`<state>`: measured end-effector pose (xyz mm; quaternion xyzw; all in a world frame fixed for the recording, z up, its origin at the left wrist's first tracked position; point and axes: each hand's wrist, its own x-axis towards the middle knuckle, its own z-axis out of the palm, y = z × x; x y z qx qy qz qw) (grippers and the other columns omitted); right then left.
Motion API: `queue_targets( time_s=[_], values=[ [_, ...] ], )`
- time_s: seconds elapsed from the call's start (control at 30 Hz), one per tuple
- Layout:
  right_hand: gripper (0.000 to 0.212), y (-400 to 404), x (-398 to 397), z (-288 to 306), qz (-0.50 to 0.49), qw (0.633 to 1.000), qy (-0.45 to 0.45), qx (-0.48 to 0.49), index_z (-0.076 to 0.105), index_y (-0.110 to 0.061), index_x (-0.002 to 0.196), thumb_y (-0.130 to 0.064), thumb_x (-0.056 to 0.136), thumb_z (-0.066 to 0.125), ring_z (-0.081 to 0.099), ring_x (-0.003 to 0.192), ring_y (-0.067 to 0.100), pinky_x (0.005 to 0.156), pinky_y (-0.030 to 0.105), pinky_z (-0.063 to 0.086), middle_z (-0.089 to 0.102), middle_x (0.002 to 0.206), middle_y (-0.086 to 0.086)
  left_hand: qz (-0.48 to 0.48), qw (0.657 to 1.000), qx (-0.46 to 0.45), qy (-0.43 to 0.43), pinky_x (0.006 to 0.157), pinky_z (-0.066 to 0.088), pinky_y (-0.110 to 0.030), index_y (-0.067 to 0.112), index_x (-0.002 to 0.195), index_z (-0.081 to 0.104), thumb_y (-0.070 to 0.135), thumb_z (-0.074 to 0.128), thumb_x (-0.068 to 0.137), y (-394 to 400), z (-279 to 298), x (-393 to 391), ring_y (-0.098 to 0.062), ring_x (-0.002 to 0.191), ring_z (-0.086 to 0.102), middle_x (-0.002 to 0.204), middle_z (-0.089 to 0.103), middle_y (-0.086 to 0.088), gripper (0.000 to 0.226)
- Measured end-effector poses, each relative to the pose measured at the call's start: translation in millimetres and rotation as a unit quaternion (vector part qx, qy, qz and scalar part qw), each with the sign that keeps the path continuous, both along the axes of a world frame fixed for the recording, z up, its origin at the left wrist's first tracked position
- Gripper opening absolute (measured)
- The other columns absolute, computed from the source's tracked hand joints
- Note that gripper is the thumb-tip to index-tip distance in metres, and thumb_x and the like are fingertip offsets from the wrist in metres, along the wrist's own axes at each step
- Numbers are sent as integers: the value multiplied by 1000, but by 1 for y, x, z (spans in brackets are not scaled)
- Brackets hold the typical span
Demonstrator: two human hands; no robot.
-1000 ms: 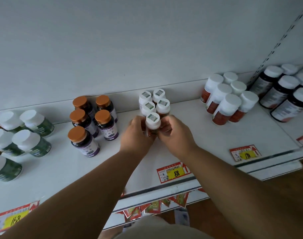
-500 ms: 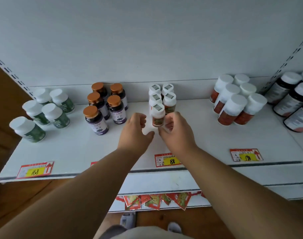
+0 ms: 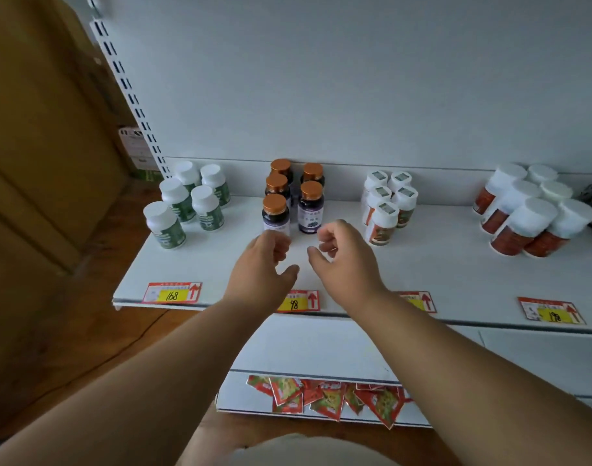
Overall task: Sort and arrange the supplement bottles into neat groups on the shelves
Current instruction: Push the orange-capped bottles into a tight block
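**A:** Where do things stand right now?

**B:** Both hands hover over the shelf point(image 3: 422, 264), in front of the purple bottles with copper caps point(image 3: 293, 200). The left hand point(image 3: 261, 264) has loosely curled fingers and holds nothing; its fingertips sit just before the front purple bottle point(image 3: 276, 215), and I cannot tell whether they touch it. The right hand point(image 3: 345, 260) is likewise empty, its grip relaxed, near the second front bottle.

**A:** And the other bottles?

**B:** All upright on that same shelf: green-label ones point(image 3: 190, 203) at the left end, the small white-capped cluster point(image 3: 387, 203) right of the hands, red-label ones point(image 3: 526, 213) further right. Each kind already stands together.

**A:** So what is the step, as you judge it?

**B:** Probably squaring up the purple group. The front left bottle stands a little forward of its neighbour.

**A:** How to do it well?

**B:** Cup the group from both sides low on the bodies, not the caps, and slide rather than lift. Push gently; these are tall and narrow, so a knock high up could topple one into the row behind.
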<state>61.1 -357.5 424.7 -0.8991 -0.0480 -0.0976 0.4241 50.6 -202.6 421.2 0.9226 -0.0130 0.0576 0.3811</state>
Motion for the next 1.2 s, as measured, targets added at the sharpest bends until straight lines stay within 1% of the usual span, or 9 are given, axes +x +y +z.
queue_targets(
  time_s=[0.33,0.43,0.57,0.63,0.77,0.9,1.0,1.1,1.2],
  values=[
    [24,63,3,-8,-103,993,52,18,51,-27,109,-28,91,67,58,91,9,68,10,40,61,105,-5,-40,999,-15,20,85,50,-26,20,126,51,25,77,83,60,-8,40,-11,98,57,116,58,4,51],
    [32,47,23,-11,-152,987,41,1,52,-21,117,-28,90,68,58,97,13,71,15,41,59,110,-2,-12,998,-44,45,98,47,-31,19,143,39,29,79,81,48,-14,56,-14,118,54,140,50,-1,74],
    [53,29,67,-16,-144,987,71,3,46,-17,132,-30,87,72,56,109,15,83,27,43,57,125,2,4,990,-68,126,116,31,-41,19,158,8,34,81,79,30,-16,85,-24,147,28,162,24,-5,109],
    [44,26,89,-20,-93,992,82,26,49,-26,118,-29,83,75,58,100,14,78,28,41,60,111,-3,-3,985,-92,149,112,36,-41,21,158,6,29,83,76,26,-14,97,-23,144,33,159,30,-1,112],
    [42,16,116,-26,-27,991,120,56,50,-27,121,-30,85,72,60,96,16,79,31,42,64,107,-7,-29,985,-115,128,87,52,-36,34,131,43,17,79,70,21,-11,112,-17,107,62,116,64,11,73],
    [37,5,125,-28,0,992,118,52,56,-27,116,-35,84,72,63,96,20,81,36,49,68,105,-3,-66,989,-64,118,82,49,-31,32,124,52,17,77,71,17,-2,116,-21,99,63,108,66,7,60],
    [34,3,132,-30,12,992,115,52,58,-27,114,-34,84,72,63,94,21,78,33,47,69,103,-3,-64,988,-72,121,87,47,-31,23,140,40,14,79,72,18,-2,118,-18,113,57,124,58,6,79],
    [28,6,138,-30,19,994,98,50,57,-29,109,-30,85,72,62,92,19,76,30,42,67,100,-7,-49,971,-127,195,102,46,-35,22,158,-4,20,87,61,25,-4,125,-19,133,44,151,40,3,133],
    [30,11,138,-35,6,995,86,48,58,-28,112,-29,85,70,63,91,16,74,29,44,67,99,-9,-95,963,-159,195,89,52,-32,37,156,5,7,85,60,29,-4,137,-17,119,54,134,54,9,128]
  ],
)
